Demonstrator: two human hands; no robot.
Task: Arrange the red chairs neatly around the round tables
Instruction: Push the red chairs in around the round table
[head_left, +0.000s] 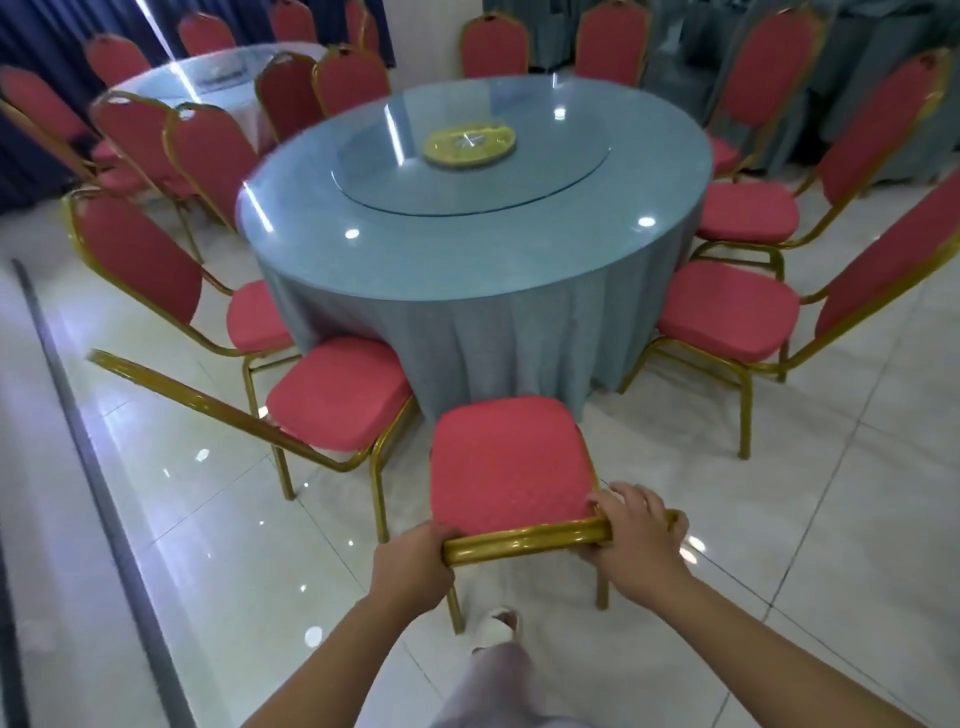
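Note:
A red chair with a gold frame stands right in front of me, its seat facing the round table draped in blue-grey cloth. My left hand grips the left end of the chair's gold top rail. My right hand grips the right end of the same rail. Several more red chairs ring the table, one close on the left and one on the right. The front of the held chair's seat almost touches the tablecloth.
A glass turntable with a yellow centre sits on the table. A second round table with red chairs stands at the back left. Glossy white tile floor lies open to the right. My slippered foot is behind the chair.

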